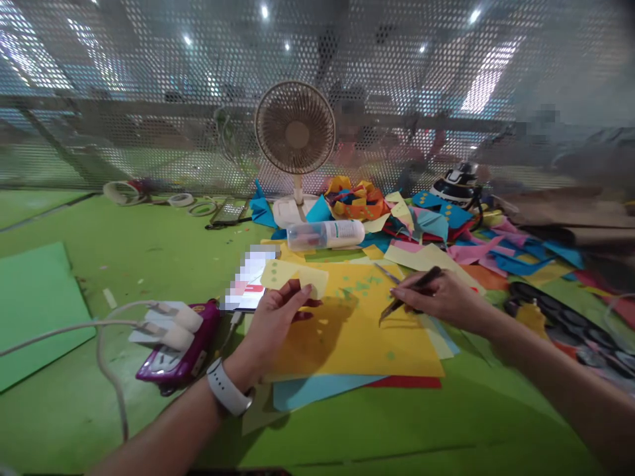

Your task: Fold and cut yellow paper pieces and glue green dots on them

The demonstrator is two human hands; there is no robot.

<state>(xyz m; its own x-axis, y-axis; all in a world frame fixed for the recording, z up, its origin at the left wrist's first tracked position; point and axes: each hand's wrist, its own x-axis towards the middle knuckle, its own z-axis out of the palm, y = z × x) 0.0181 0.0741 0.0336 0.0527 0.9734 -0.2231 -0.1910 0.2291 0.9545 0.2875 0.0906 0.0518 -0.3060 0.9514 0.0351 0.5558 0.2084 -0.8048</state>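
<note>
My left hand (280, 314) pinches a pale yellow paper piece (312, 277) with a column of green dots near its left end. In my right hand (444, 297) is a pair of dark tweezers (397, 305), their bent tip pointing down at an orange-yellow sheet (357, 350). A thin, pointed, greyish tool (385, 273) also shows by the right fingers; its kind and whether it is held are unclear. Small green paper bits (360, 285) lie scattered on the sheet between my hands. Blue and red sheets stick out beneath it.
Behind the sheet lies a clear-and-white bottle (342, 234), with a fan (296, 132) beyond. A lit phone (248, 281) and a purple power strip (181, 357) with plugged chargers are at left. Coloured paper scraps (496, 248) and a black tray (570, 324) occupy the right.
</note>
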